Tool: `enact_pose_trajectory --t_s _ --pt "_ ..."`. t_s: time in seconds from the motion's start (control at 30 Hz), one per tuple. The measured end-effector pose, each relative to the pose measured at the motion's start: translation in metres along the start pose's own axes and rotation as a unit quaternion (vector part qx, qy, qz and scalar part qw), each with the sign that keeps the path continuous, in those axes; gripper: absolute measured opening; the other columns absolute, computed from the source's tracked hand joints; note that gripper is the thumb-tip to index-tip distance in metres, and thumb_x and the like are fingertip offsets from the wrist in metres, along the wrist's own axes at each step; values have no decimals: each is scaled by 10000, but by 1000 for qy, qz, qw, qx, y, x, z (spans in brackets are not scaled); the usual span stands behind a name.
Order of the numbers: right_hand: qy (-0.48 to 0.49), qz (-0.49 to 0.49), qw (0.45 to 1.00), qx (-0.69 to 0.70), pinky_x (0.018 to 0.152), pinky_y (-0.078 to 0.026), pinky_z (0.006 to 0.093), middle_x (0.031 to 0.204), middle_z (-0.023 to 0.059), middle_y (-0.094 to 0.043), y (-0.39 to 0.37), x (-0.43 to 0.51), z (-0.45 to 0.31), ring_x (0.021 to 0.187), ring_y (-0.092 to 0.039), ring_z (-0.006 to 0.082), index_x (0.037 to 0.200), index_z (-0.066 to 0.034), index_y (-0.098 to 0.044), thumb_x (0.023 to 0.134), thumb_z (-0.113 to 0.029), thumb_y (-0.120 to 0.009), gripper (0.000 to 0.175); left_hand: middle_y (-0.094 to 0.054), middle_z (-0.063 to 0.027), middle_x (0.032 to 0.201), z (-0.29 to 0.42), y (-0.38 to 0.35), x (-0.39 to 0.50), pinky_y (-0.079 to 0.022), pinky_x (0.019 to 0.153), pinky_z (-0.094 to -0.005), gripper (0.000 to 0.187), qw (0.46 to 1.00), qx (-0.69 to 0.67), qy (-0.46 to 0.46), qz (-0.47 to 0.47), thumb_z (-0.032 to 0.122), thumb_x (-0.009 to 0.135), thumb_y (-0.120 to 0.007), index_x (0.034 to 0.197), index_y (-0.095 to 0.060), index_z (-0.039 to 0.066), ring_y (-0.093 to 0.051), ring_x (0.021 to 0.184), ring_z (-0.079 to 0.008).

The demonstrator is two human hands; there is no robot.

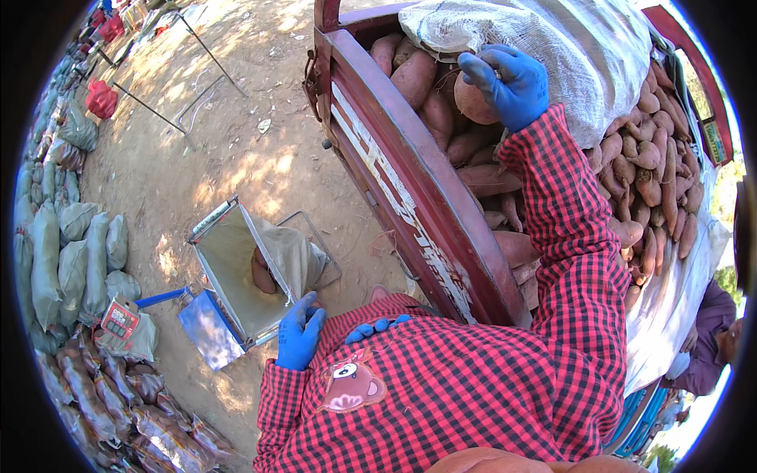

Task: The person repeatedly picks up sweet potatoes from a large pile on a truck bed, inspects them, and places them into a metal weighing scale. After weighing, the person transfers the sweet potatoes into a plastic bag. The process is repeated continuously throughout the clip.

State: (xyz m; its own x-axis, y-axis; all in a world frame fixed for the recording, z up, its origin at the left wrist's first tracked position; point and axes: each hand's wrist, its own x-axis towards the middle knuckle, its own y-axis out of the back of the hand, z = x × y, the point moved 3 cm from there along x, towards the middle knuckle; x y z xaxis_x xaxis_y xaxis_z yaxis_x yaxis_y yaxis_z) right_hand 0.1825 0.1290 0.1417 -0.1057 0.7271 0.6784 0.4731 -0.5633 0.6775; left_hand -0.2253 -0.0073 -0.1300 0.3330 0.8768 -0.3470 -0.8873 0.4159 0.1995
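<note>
My right hand [511,86], in a blue glove, is closed on a large sweet potato [473,101] above the heap in a red truck bed, beside a white woven sheet [550,59]. More sweet potatoes [414,77] lie under and around it. My left hand [298,336], also gloved in blue, is at the near corner of an open-mouthed woven bag [227,260] stretched on a rectangular frame. Something brownish shows by its fingertips; whether it is held is unclear. Inside the bag lies a reddish-brown sweet potato [262,272].
The truck's red side panel [426,195] runs between the heap and the bag. Filled bags [71,272] line the left, with a red scale display [120,319] near them. A metal stand [201,109] is on the dirt. At far right is another person [707,343].
</note>
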Motion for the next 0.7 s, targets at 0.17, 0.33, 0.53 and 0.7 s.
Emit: enact_pose_trajectory --t_s 0.17,0.33,0.53,0.7 --pt "-100 126 948 275 748 -534 345 732 106 -681 49 -26 -32 722 -661 190 758 11 -670 966 -301 -613 379 -645 -60 898 -20 6 -8 -486 738 -259 420 999 -45 -6 17 103 909 -637 1288 -546 -55 -580 804 -106" --pt "-108 233 944 206 838 -525 425 789 180 -669 136 -53 -51 780 -663 290 746 9 -574 1022 -402 -450 510 -629 -66 966 39 -11 9 -477 728 -234 407 993 -93 -65 -41 54 924 -605 1311 -531 -51 -565 810 -95" --pt "-62 293 767 567 896 -499 507 746 115 -655 219 -74 -73 794 -641 308 727 -71 -597 1006 -414 -483 457 -630 -135 1095 174 -47 44 -494 871 -325 587 933 -114 -303 -155 129 882 -666 1407 -435 4 -613 969 -193" --pt "-69 326 696 636 880 -512 398 806 76 -696 222 -118 -86 825 -645 219 718 -89 -632 979 -419 -539 432 -448 -114 1381 283 -108 32 -417 1030 -387 839 766 -421 -333 -355 141 835 -717 1516 -228 114 -485 1237 -223"
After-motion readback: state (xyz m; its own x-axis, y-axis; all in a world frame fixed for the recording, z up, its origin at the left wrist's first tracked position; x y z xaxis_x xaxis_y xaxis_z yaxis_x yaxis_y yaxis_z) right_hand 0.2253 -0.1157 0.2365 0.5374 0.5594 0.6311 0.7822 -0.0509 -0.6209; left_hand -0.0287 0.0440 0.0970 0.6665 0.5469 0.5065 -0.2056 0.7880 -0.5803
